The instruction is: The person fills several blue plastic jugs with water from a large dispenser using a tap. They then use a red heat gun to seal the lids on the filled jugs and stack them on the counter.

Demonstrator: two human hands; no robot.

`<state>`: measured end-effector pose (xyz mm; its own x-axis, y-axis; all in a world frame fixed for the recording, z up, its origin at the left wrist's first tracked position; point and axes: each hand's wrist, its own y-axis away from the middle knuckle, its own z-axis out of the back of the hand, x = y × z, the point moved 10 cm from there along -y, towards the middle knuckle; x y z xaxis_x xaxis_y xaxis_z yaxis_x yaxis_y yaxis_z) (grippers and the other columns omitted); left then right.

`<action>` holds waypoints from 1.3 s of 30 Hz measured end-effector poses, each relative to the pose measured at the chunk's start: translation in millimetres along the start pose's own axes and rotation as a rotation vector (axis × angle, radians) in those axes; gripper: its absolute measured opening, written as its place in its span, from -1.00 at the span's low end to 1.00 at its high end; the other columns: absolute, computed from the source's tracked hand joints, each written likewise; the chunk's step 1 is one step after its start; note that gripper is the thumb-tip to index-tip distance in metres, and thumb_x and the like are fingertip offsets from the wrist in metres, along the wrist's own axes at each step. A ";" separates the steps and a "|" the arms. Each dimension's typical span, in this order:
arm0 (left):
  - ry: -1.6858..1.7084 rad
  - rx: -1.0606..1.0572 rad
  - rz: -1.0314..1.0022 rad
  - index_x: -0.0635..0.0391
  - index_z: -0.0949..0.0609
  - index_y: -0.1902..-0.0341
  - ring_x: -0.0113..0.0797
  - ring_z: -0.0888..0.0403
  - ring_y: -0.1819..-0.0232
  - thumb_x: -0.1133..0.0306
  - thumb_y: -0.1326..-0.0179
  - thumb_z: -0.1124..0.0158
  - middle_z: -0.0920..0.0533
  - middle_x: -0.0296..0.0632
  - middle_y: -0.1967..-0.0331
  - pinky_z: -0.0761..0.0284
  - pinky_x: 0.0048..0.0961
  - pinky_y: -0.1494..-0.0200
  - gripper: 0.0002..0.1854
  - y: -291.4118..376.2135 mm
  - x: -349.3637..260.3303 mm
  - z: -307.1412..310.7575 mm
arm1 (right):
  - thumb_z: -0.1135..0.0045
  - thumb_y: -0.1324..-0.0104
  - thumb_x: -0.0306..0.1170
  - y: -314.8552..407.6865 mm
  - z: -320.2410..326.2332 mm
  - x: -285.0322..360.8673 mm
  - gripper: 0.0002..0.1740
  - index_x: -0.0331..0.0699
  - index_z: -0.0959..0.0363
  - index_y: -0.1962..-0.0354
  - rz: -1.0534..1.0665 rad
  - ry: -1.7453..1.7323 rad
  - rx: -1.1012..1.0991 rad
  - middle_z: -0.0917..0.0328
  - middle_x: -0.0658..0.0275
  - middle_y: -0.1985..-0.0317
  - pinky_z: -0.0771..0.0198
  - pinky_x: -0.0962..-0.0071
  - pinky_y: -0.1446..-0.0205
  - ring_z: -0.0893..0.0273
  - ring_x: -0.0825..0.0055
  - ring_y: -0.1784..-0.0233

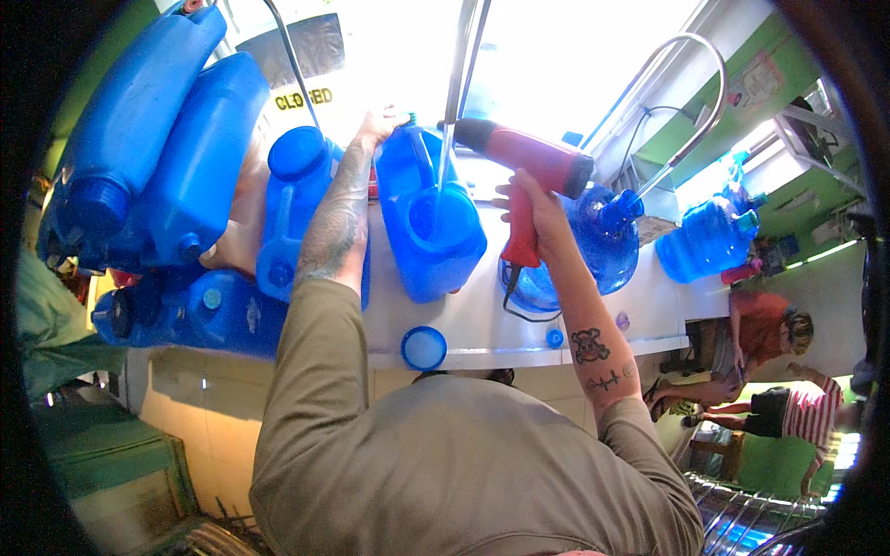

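My right hand (541, 208) holds a red heat gun (523, 226) by its handle, and the dark nozzle points left. My left hand (384, 125) reaches to a small green cap (411, 118) at the far end of a blue plastic water jug (434, 271). Glare hides whether the fingers grip that cap. A clear stream of water (443, 156) falls from a metal spout (455, 76) into the jug's wide round opening. On the counter's near edge lies a blue screw lid (423, 348), apart from the jug.
Several blue jugs (201, 153) crowd the left side. Right of the heat gun, a curved metal pipe (716, 76) enters a round blue bottle (605, 243). A small blue cap (554, 338) lies on the white counter (480, 326). Two people (761, 333) are at far right.
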<state>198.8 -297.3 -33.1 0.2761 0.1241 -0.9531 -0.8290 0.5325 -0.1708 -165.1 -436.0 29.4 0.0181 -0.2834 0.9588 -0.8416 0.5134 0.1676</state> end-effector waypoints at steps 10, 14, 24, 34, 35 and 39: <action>-0.001 0.051 -0.082 0.29 -0.57 -0.23 -0.27 -0.59 -0.16 0.29 -0.42 -0.18 -0.63 0.01 -0.14 -0.52 -0.36 -0.18 -0.59 -7.6 3.9 2.7 | -0.18 -0.39 -0.07 -8.5 -7.8 -7.0 -0.48 -0.37 -0.44 -0.01 -0.010 0.030 0.024 -0.65 0.04 0.12 -0.56 0.44 0.28 -0.69 0.26 0.15; -0.002 0.029 -0.092 0.26 -0.59 -0.20 -0.30 -0.63 -0.05 0.25 -0.37 -0.23 -0.66 -0.03 -0.08 -0.56 -0.38 -0.08 -0.58 -12.2 1.7 5.4 | -0.22 -0.37 -0.13 -8.5 -8.0 -5.9 -0.53 -0.31 -0.43 -0.03 -0.001 0.003 0.033 -0.67 0.07 0.21 -0.59 0.44 0.32 -0.71 0.32 0.24; -0.188 0.151 -0.018 0.21 -0.64 -0.12 -0.33 -0.68 0.14 0.13 -0.25 -0.37 -0.73 -0.10 0.10 -0.60 -0.39 0.08 -0.53 -10.8 -11.6 -8.7 | -0.18 -0.39 -0.10 -5.4 -9.7 -1.5 -0.51 -0.36 -0.44 -0.01 0.029 0.051 0.062 -0.65 0.06 0.16 -0.58 0.45 0.31 -0.70 0.28 0.19; -0.257 -0.070 0.124 0.17 -0.69 -0.07 -0.25 -0.67 0.10 -0.16 -0.14 -0.42 -0.74 -0.01 0.14 -0.55 -0.36 -0.02 -0.35 -28.6 0.9 38.0 | -0.22 -0.36 -0.11 3.3 7.5 7.5 -0.53 -0.33 -0.47 0.00 0.046 0.057 0.008 -0.66 0.08 0.21 -0.59 0.46 0.32 -0.70 0.32 0.23; -0.368 -0.008 0.099 0.17 -0.69 -0.07 -0.24 -0.67 0.09 -0.16 -0.14 -0.43 -0.74 -0.01 0.13 -0.55 -0.36 -0.03 -0.35 -32.3 2.1 28.4 | -0.23 -0.35 -0.11 3.6 7.6 9.0 -0.53 -0.33 -0.47 0.00 0.057 0.054 0.015 -0.67 0.08 0.21 -0.59 0.46 0.32 -0.70 0.33 0.23; -0.596 0.069 0.037 0.19 -0.69 -0.04 -0.27 -0.66 0.10 -0.11 -0.11 -0.50 -0.73 -0.07 0.15 -0.55 -0.35 0.00 -0.38 -38.9 9.7 24.8 | -0.23 -0.35 -0.11 5.9 12.0 7.4 -0.53 -0.32 -0.48 0.00 0.030 0.055 0.014 -0.67 0.08 0.21 -0.59 0.46 0.32 -0.70 0.33 0.23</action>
<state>245.8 -296.0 -29.5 0.4893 0.5809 -0.6505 -0.8152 0.5696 -0.1045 -176.4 -444.8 34.7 0.0220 -0.2229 0.9746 -0.8495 0.5099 0.1358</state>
